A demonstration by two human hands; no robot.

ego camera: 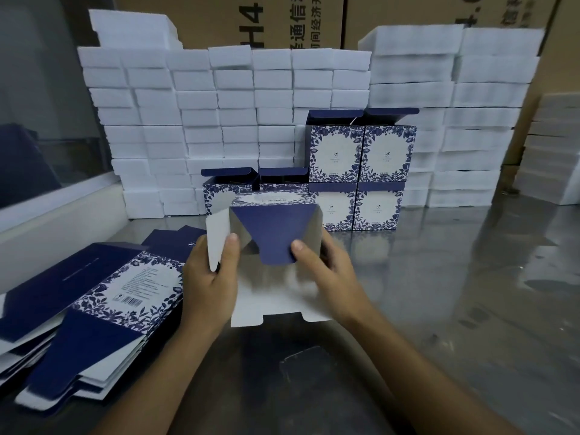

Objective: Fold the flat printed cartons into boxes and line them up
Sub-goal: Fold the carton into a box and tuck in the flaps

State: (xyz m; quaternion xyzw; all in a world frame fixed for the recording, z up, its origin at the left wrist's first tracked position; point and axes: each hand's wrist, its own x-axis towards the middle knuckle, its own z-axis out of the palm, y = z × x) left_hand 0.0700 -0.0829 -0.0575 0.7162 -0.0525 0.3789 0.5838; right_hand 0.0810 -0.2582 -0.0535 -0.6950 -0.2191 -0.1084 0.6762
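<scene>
A half-folded carton (273, 233), navy outside and white inside with blue floral print, is held above the steel table in the middle of the view. My left hand (213, 281) grips its white left side flap, thumb on top. My right hand (326, 271) holds its right side, thumb pressing the navy bottom flap. A stack of flat printed cartons (103, 302) lies at the left. Folded boxes (361, 171) stand behind the carton, some stacked two high, with two lower ones (219, 189) to their left, lids open.
White foam blocks (194, 120) are piled in a wall behind the boxes, with taller piles (470, 120) at the right. Brown shipping cartons (282, 20) stand at the back. The steel table (439, 293) is shiny and reflective.
</scene>
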